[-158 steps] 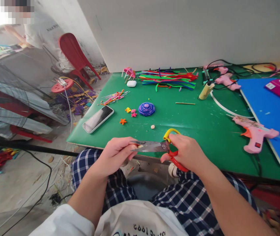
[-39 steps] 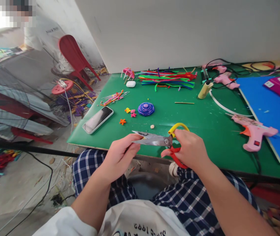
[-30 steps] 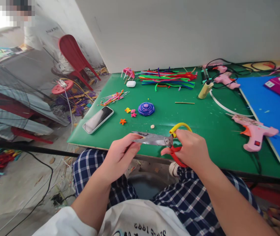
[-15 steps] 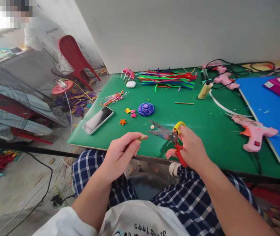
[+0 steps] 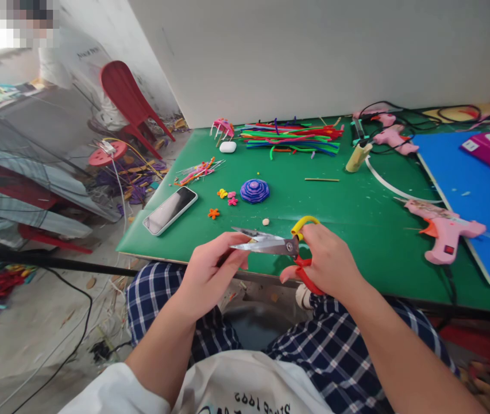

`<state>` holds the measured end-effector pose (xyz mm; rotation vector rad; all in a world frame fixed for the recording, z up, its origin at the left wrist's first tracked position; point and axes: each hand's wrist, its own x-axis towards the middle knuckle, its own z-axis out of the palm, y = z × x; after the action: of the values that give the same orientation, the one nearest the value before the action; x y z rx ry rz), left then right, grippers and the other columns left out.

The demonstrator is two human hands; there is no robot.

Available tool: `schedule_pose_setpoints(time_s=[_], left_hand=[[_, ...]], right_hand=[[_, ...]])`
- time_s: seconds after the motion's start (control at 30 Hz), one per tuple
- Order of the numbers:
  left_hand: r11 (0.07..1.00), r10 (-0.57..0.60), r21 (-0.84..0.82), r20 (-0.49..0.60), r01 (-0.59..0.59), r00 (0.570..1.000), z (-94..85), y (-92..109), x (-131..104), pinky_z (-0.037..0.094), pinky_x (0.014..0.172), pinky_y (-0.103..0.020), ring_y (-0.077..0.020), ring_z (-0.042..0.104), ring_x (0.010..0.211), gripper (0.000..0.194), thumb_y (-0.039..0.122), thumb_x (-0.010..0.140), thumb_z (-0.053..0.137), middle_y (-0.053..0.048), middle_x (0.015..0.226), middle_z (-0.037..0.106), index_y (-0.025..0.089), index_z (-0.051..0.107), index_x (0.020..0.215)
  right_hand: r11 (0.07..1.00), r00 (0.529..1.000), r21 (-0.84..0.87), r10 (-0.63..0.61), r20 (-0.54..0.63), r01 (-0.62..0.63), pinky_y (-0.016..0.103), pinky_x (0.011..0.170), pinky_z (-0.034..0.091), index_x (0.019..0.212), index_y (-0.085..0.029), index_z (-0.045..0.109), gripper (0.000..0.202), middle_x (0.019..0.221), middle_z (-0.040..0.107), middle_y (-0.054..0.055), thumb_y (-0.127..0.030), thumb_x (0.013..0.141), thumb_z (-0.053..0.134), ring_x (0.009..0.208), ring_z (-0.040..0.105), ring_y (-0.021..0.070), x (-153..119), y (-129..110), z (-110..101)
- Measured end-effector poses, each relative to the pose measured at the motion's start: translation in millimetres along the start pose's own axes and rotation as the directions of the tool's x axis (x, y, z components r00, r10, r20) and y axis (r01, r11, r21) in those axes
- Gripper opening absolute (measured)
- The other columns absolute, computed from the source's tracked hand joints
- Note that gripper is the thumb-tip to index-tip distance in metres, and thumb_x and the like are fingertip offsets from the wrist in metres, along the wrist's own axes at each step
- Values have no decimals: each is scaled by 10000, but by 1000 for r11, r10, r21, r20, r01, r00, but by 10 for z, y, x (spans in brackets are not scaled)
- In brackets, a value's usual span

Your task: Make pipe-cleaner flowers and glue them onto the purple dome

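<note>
My right hand (image 5: 328, 256) grips scissors (image 5: 273, 244) with one yellow and one red handle loop. Their blades are parted and reach leftward over the fingertips of my left hand (image 5: 212, 267). Pinched in that left hand is a small tan-green piece (image 5: 252, 240), mostly covered by fingers and blades, so its kind is unclear. Just beyond the blades lie a small pale bead-like piece (image 5: 266, 221) and a blue-purple coiled dome (image 5: 255, 191). Orange (image 5: 213, 214), yellow (image 5: 222, 194) and pink (image 5: 232, 201) flower shapes sit to the left of the dome.
On the green table (image 5: 288, 201) are a phone (image 5: 170, 210), a white case (image 5: 228, 147), a pipe-cleaner bundle (image 5: 292, 138) and a thin stick (image 5: 321, 179). A pink glue gun (image 5: 445, 230) lies at right beside a blue board (image 5: 473, 213). Someone sits near a red chair (image 5: 128, 98).
The scissors have moved left, and their blades now overlap the left fingertips and the small piece. My left hand has hardly moved.
</note>
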<state>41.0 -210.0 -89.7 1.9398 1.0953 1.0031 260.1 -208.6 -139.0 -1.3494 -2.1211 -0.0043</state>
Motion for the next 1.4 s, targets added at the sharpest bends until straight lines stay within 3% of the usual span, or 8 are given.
schedule_pose_setpoints(time_s=[0.4, 0.57, 0.97, 1.2, 1.3, 1.4], left_hand=[[996, -53, -64, 35, 55, 998, -24, -56, -18, 363, 470, -181, -73, 465, 487, 158, 208, 865, 458, 31, 560, 532, 169, 602, 917], [994, -64, -84, 61, 69, 996, -50, -52, -19, 342, 459, -174, -65, 432, 467, 148, 138, 849, 453, 46, 519, 489, 164, 594, 885], [982, -82, -163, 91, 96, 992, -65, -7, -6, 298, 425, -169, -55, 375, 452, 124, 161, 864, 454, 56, 517, 450, 178, 577, 869], [991, -115, -60, 93, 121, 989, -89, 51, 21, 294, 419, -172, -46, 368, 450, 302, 208, 873, 457, 33, 527, 456, 151, 494, 579], [986, -139, -82, 85, 146, 987, -77, 16, 11, 284, 405, -169, -45, 361, 431, 225, 226, 875, 466, 45, 509, 455, 154, 564, 686], [977, -148, -145, 66, 156, 987, -64, -36, -13, 292, 402, -166, -53, 404, 444, 159, 252, 877, 475, 41, 526, 504, 171, 611, 861]], right_hand=[[995, 998, -96, -21, 53, 26, 332, 627, 401, 818, -154, 477, 641, 711, 531, 80, -775, 685, 383, 674, 492, 215, -19, -12, 7], [993, 1000, -115, -7, -4, 6, 322, 615, 388, 804, -149, 504, 650, 684, 539, 77, -774, 699, 358, 668, 506, 220, -18, -26, 40], [993, 1000, -117, 13, -28, -16, 308, 623, 374, 813, -140, 540, 616, 673, 555, 74, -725, 750, 359, 670, 519, 217, -21, -30, 65], [990, 999, -136, 22, -49, -29, 279, 566, 336, 766, -160, 544, 553, 639, 568, 54, -682, 791, 362, 629, 523, 184, -35, -46, 59], [987, 993, -152, 39, -109, -56, 272, 551, 328, 720, -175, 534, 506, 626, 570, 44, -663, 784, 414, 619, 527, 176, -30, -25, 73], [987, 976, -62, 136, -170, -148, 256, 526, 331, 676, -194, 492, 493, 606, 562, 31, -670, 776, 416, 585, 522, 161, -12, 16, 80]])
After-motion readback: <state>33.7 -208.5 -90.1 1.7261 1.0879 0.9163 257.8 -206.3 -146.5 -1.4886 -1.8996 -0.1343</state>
